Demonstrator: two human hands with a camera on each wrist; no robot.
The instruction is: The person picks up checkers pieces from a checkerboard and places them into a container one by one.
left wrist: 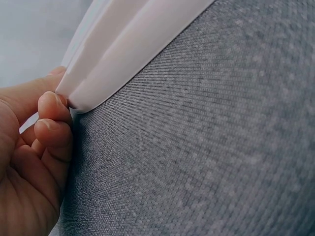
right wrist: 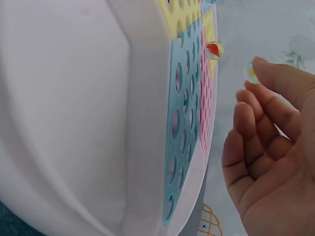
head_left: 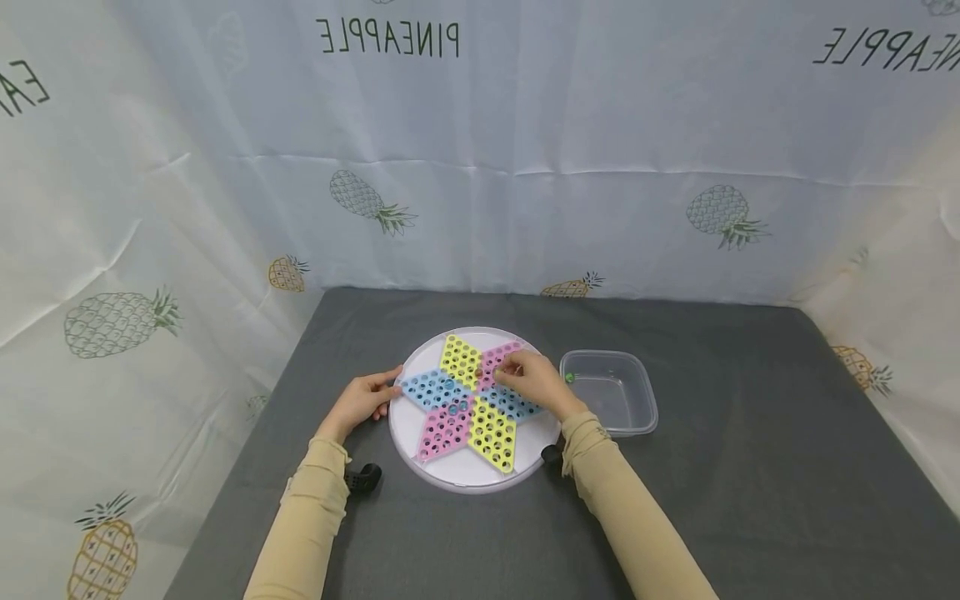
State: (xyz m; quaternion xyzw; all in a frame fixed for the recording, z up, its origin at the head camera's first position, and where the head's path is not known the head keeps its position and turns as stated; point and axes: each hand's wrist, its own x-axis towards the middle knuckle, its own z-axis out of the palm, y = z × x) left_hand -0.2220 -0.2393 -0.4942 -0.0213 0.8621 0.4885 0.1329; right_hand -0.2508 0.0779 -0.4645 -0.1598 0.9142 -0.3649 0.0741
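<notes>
A round white Chinese checkers board (head_left: 528,437) with a star of pink, yellow and blue perforated sections lies on the table. My left hand (head_left: 362,400) grips its left rim; in the left wrist view the thumb and fingers (left wrist: 54,105) pinch the rim's edge. My right hand (head_left: 534,379) is over the upper right of the star. Between thumb and fingertips it pinches a clear marble with yellow inside (right wrist: 249,73), held apart from the board. A clear marble with a red core (right wrist: 214,50) sits near the star's centre. Several blue marbles (head_left: 462,407) rest left of the centre.
Right of the board stands a clear plastic container (head_left: 611,396) with a green marble (head_left: 570,377) by its left wall. Dark grey cloth (head_left: 735,467) covers the table. A pineapple-print curtain (head_left: 525,225) hangs behind and at the sides.
</notes>
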